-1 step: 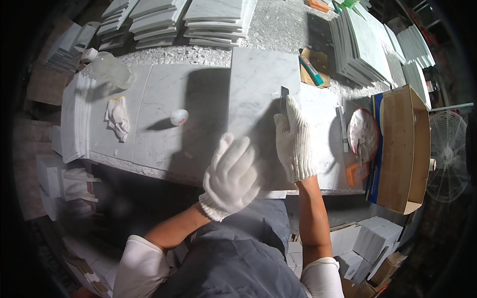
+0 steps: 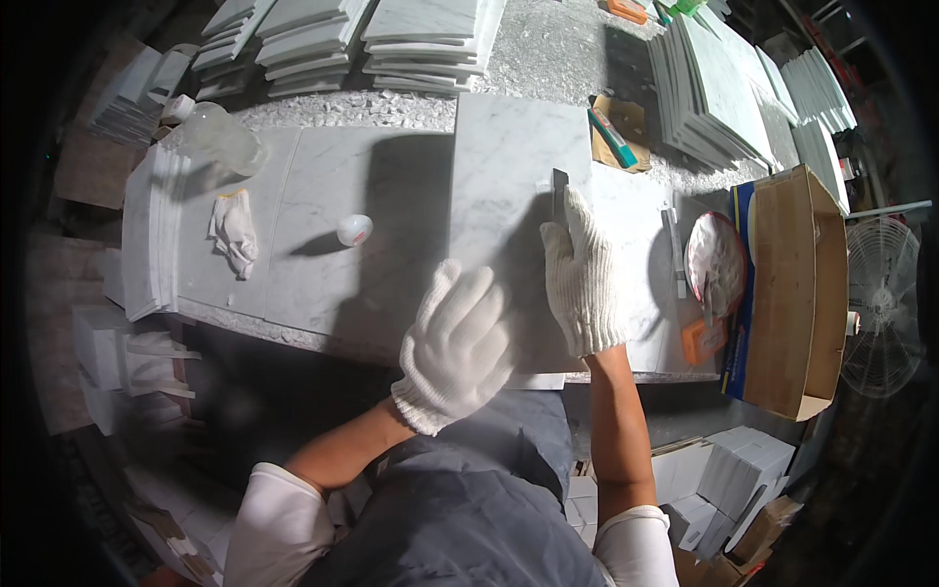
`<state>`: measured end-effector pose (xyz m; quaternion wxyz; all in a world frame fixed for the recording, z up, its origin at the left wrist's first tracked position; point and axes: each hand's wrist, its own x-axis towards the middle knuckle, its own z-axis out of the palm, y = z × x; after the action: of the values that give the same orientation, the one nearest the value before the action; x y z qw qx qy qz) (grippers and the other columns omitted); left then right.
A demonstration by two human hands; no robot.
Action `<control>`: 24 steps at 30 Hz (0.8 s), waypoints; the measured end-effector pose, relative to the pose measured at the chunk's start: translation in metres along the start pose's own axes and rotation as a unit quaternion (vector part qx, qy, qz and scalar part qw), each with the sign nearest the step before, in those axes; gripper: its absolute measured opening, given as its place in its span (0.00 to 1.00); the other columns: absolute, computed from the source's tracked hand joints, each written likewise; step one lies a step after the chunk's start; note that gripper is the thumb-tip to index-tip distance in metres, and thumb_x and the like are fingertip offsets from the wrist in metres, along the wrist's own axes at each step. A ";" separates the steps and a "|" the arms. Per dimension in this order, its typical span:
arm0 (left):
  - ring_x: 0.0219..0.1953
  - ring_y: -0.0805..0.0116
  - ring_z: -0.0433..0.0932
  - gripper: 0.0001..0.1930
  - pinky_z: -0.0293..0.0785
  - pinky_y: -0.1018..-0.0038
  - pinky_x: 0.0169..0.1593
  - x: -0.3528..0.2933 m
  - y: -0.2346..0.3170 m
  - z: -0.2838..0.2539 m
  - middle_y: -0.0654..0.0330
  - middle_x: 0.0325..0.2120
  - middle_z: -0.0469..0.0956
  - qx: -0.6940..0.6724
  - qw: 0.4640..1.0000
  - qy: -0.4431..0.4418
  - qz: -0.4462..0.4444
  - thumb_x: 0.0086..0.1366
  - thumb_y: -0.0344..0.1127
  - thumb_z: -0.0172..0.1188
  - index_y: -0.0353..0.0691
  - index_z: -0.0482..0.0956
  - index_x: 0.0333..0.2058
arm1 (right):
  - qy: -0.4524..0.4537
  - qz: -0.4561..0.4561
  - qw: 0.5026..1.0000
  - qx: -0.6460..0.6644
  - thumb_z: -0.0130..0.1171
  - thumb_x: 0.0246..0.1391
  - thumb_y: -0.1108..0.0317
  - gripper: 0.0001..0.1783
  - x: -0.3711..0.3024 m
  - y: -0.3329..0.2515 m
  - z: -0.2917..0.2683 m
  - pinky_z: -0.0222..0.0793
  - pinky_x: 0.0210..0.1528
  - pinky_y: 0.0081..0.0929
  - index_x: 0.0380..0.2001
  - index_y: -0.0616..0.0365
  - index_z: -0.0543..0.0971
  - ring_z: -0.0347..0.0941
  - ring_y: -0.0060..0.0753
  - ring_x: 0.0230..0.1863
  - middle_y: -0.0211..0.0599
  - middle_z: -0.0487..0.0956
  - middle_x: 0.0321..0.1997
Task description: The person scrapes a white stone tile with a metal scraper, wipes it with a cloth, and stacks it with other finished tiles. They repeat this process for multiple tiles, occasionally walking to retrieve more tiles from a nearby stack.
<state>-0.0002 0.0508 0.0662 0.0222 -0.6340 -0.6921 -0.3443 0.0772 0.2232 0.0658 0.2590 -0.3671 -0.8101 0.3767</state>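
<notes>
A pale grey-veined marble tile [image 2: 499,147] lies in front of me on top of other tiles. My right hand [image 2: 584,284], in a white knitted glove, is closed on a thin flat metal blade [image 2: 559,194]. The blade's dark tip sticks out past the fingers over the tile's right part; its other end is hidden in the glove. At the tile's near left edge is my left hand [image 2: 455,342], gloved too, holding nothing. Its fingers are stretched out and a little blurred. A small white round cap-like thing [image 2: 354,230] sits to the left.
Left are a crumpled glove [image 2: 233,235], a clear bottle [image 2: 225,142] and upright tiles [image 2: 152,235]. Tile stacks [image 2: 421,49] line the back. Right are a green-and-white tube [image 2: 613,140], a bowl of white paste [image 2: 714,262], an orange tool [image 2: 702,342], a cardboard box [image 2: 797,293] and a fan [image 2: 880,303].
</notes>
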 end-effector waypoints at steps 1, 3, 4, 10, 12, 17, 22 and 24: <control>0.63 0.40 0.70 0.15 0.63 0.37 0.68 0.003 0.000 -0.002 0.45 0.54 0.75 0.001 1.000 0.003 0.004 0.57 0.39 0.62 0.35 0.80 0.39 | 0.008 -0.005 0.999 0.034 0.58 0.66 0.71 0.26 -0.001 0.001 -0.001 0.73 0.40 0.28 0.66 0.62 0.72 0.73 0.26 0.34 0.39 0.81 0.36; 0.64 0.43 0.70 0.16 0.63 0.41 0.69 0.010 -0.004 -0.010 0.48 0.54 0.75 0.035 0.998 -0.047 0.013 0.57 0.39 0.65 0.37 0.81 0.41 | 0.025 0.031 0.997 0.065 0.58 0.67 0.71 0.26 -0.007 0.005 -0.007 0.72 0.36 0.25 0.67 0.59 0.72 0.70 0.21 0.32 0.33 0.80 0.34; 0.65 0.49 0.68 0.24 0.59 0.47 0.71 0.017 -0.010 -0.010 0.52 0.57 0.74 0.071 0.996 -0.050 0.013 0.61 0.48 0.62 0.39 0.76 0.52 | 0.031 0.073 0.995 0.062 0.58 0.67 0.70 0.26 -0.013 0.006 -0.013 0.71 0.34 0.24 0.67 0.58 0.72 0.70 0.20 0.31 0.31 0.80 0.34; 0.72 0.51 0.57 0.42 0.43 0.53 0.77 0.091 -0.057 0.025 0.50 0.66 0.67 0.186 0.982 -0.040 0.008 0.64 0.68 0.56 0.44 0.68 0.68 | 0.087 0.137 0.978 0.130 0.58 0.69 0.69 0.29 -0.045 0.016 -0.043 0.58 0.22 0.14 0.71 0.59 0.68 0.59 0.09 0.23 0.21 0.72 0.27; 0.73 0.51 0.56 0.41 0.43 0.53 0.77 0.121 -0.071 0.035 0.50 0.67 0.66 0.209 0.974 -0.090 0.002 0.67 0.69 0.50 0.44 0.68 0.68 | 0.086 0.134 0.978 0.131 0.57 0.69 0.70 0.29 -0.051 0.017 -0.047 0.57 0.21 0.13 0.71 0.58 0.68 0.58 0.08 0.23 0.20 0.71 0.25; 0.74 0.53 0.56 0.40 0.44 0.55 0.77 0.164 -0.093 0.021 0.51 0.70 0.63 0.186 0.970 -0.148 -0.056 0.72 0.69 0.41 0.43 0.67 0.68 | 0.073 0.131 0.979 0.137 0.58 0.69 0.70 0.29 -0.053 0.014 -0.049 0.61 0.25 0.15 0.71 0.57 0.68 0.63 0.11 0.25 0.24 0.73 0.29; 0.71 0.51 0.62 0.38 0.51 0.54 0.75 0.106 -0.060 0.005 0.49 0.68 0.66 0.093 0.993 -0.070 -0.026 0.72 0.65 0.45 0.40 0.69 0.66 | 0.051 -0.020 0.997 -0.047 0.59 0.67 0.70 0.31 -0.044 0.009 -0.047 0.69 0.64 0.31 0.70 0.66 0.67 0.74 0.39 0.65 0.56 0.75 0.67; 0.71 0.48 0.62 0.35 0.54 0.53 0.74 0.073 -0.043 -0.005 0.49 0.67 0.67 0.089 0.994 -0.056 -0.033 0.70 0.60 0.54 0.39 0.72 0.65 | -0.036 0.043 0.998 -0.034 0.56 0.66 0.68 0.33 -0.035 0.006 -0.040 0.73 0.59 0.42 0.73 0.52 0.64 0.79 0.51 0.56 0.57 0.79 0.59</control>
<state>-0.0553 0.1134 0.0846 0.0279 -0.6248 -0.7406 -0.2457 0.1284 0.2149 0.0793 0.2011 -0.3961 -0.8148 0.3726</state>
